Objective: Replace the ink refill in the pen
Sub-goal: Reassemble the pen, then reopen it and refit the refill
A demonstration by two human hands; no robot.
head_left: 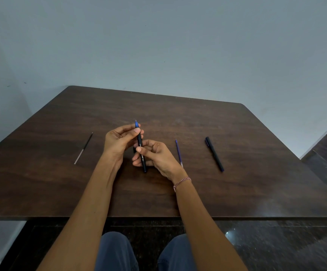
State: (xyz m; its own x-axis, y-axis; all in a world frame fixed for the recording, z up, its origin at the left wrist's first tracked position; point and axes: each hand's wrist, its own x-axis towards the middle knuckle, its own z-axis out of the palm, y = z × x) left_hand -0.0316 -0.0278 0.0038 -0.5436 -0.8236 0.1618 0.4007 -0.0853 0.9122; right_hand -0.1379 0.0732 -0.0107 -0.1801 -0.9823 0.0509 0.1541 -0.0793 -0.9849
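Note:
A black pen [141, 151] with a blue tip section stands nearly upright above the middle of the brown table [178, 192], tip pointing away from me. My left hand [119, 142] pinches its upper end just below the blue tip. My right hand [156, 156] grips the barrel lower down. A small dark piece shows between the hands, partly hidden. A blue refill [179, 153] lies on the table right of my right hand. A black-and-clear refill [83, 148] lies to the left.
A second black capped pen [214, 153] lies at the right of the table. A pale wall stands behind the table. Dark floor shows to the right and below the near edge, where my knees are.

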